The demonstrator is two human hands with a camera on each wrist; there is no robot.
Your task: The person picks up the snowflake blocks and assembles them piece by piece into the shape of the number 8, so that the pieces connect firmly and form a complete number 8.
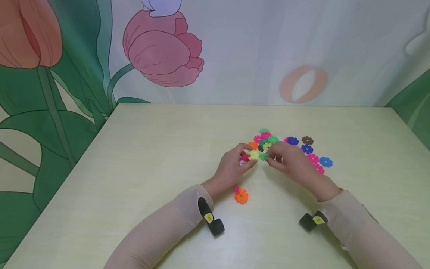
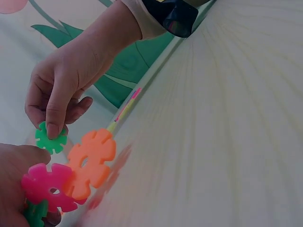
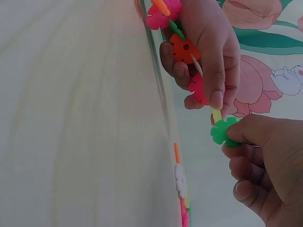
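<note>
My left hand [image 1: 230, 166] grips a chain of slotted plastic snowflake discs. In the right wrist view the chain includes an orange disc [image 3: 184, 48], a pink disc [image 3: 199, 89] and a yellow disc [image 3: 216, 115] seen edge-on at the fingertips. Below that hand dangles the chain's end, an orange disc [image 1: 241, 196] joined to a pink disc [image 2: 45, 184]. My right hand [image 1: 292, 160] pinches a green disc [image 3: 224, 132] between thumb and forefinger, right at the yellow disc's edge. Curled fingers hide part of the chain.
Loose discs lie on the pale table [image 1: 151, 149] behind and beside my hands. Among them are a brown disc [image 1: 307, 140], a light blue disc [image 1: 326, 161] and a dark blue disc [image 1: 293, 141]. A wall with painted flowers [image 1: 164, 48] stands behind the table's far edge.
</note>
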